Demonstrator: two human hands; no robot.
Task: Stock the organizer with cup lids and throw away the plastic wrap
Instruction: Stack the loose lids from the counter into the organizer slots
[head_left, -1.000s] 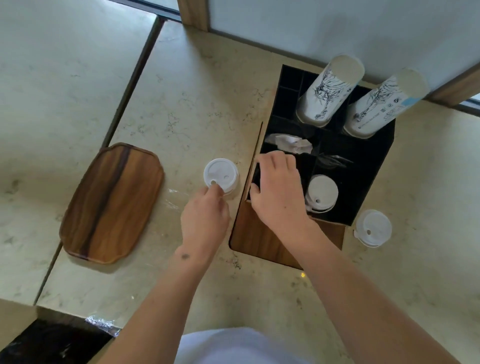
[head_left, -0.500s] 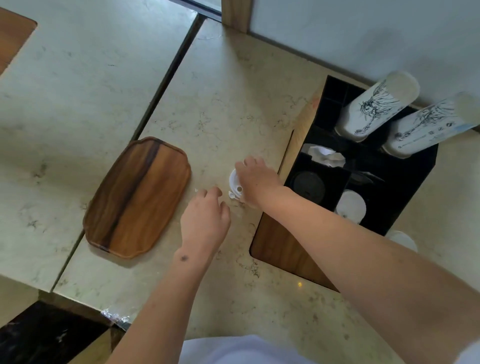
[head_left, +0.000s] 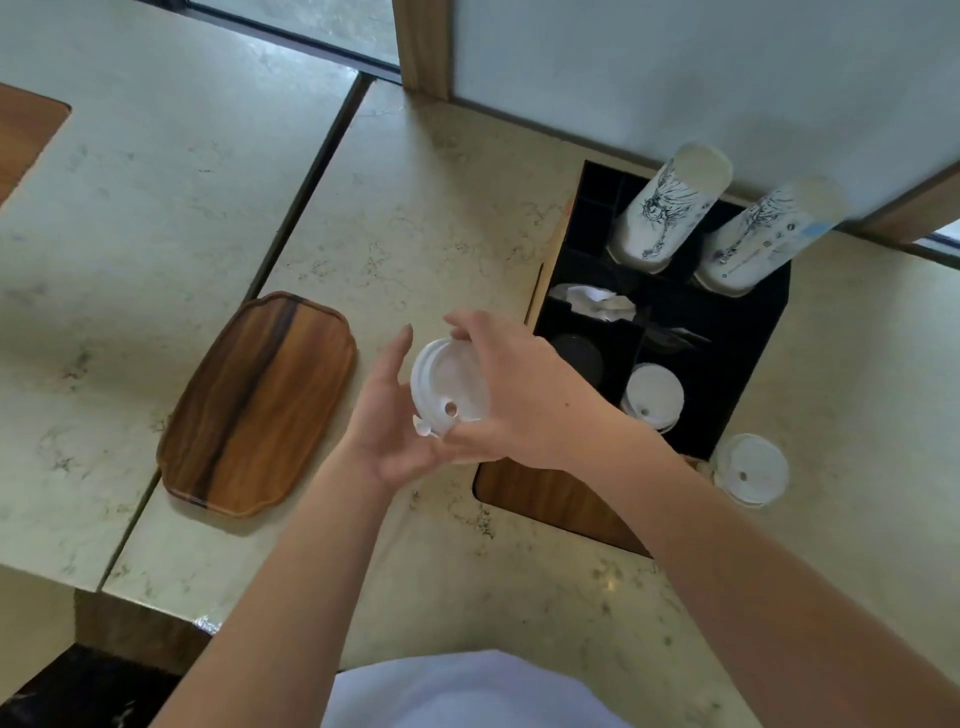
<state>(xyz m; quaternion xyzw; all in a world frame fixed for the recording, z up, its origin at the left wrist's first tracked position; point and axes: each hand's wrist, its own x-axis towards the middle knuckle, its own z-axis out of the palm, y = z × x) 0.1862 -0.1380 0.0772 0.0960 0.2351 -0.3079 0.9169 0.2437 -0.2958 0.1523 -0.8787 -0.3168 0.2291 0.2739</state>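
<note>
**Lid stack lifted off the bench and held between both hands**

At the left of the frame a wooden tray (head_left: 257, 405) is lying on the bench (head_left: 426, 218), untouched. At centre, the stack of white cup lids (head_left: 447, 387) that was sitting on the bench half a second ago is now being held in the air. It is being cradled from below by the left hand (head_left: 387, 421), whose fingers are spread and upturned, and pinched from above by the right hand (head_left: 524, 400), which had been reaching across for it.

To the right, the black organizer (head_left: 748, 364) is standing against the wall. One compartment is already holding lids (head_left: 652, 397), and the round compartment (head_left: 576, 356) beside it is showing only its dark bottom. Two cup stacks (head_left: 670, 208) are leaning at the back. At lower right another lid stack (head_left: 750, 470) is waiting on the bench.

The lifted stack is judged ready for transfer into the bare compartment. No plastic wrap can be clearly made out.
</note>
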